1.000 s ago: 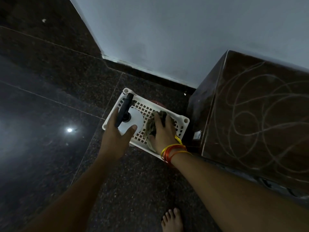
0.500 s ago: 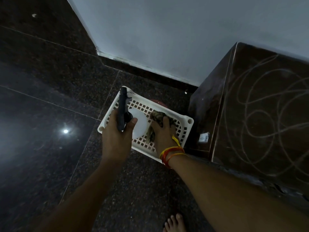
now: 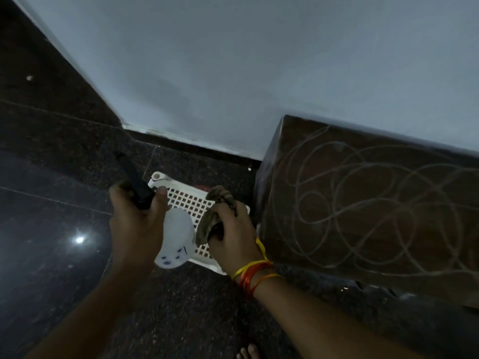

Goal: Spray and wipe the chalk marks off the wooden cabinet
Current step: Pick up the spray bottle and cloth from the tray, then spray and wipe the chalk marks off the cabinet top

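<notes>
White spray bottle [image 3: 177,238], base marks too blurred to read, gripped by left hand [image 3: 134,224]; right hand [image 3: 233,233] clutches cloth [image 3: 216,216].

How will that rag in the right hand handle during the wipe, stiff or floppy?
Likely floppy: the rag bunches in the right hand and a loose end droops. Probably light, since curled fingers alone hold it. It should conform to the chalk-marked cabinet top.
</notes>
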Demonstrator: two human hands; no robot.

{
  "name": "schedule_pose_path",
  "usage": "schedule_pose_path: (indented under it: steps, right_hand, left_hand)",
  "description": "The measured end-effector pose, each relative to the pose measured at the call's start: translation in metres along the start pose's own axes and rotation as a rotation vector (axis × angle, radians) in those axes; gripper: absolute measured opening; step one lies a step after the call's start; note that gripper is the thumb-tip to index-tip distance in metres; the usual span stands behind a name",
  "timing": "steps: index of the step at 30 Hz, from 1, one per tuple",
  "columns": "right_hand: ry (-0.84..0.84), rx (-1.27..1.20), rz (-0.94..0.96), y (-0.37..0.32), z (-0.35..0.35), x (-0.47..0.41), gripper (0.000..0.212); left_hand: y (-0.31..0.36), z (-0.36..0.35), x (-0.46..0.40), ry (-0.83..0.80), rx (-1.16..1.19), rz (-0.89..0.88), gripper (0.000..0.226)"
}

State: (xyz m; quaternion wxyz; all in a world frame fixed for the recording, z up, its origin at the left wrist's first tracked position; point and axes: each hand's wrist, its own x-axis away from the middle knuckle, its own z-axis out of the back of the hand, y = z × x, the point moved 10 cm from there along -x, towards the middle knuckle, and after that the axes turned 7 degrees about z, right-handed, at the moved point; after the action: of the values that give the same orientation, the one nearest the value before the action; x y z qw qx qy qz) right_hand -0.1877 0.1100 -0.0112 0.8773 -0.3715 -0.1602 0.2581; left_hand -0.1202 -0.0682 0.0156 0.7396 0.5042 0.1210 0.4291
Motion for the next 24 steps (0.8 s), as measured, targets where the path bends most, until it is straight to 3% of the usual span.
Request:
schedule_pose_path:
  steps: [6,10,12,20,24]
  right_hand:
    - [0.213,-0.05,-0.001,-0.005,0.082,0.017,0.038]
    - [0.338,-0.072,-0.041,0.014,0.132,0.039,0.043]
    - [0.39,-0.068,-0.074,0.028,0.153,0.052,0.051]
    - [0.465,-0.042,-0.231,0.089,0.219,0.108,0.061]
    - [0.479,-0.025,-0.257,0.107,0.243,0.129,0.06]
  left_hand:
    - [0.028,-0.021,0.03,-0.032,0.008,0.082,0.032]
    - [0.05,-0.054,0.06,-0.159,-0.03,0.069,0.008]
    - [0.057,-0.072,0.077,-0.224,-0.015,0.09,0.012]
    - [0.086,-0.135,0.138,-0.362,-0.316,-0.088,0.019]
    - [0.091,-0.144,0.15,-0.327,-0.414,-0.09,0.028]
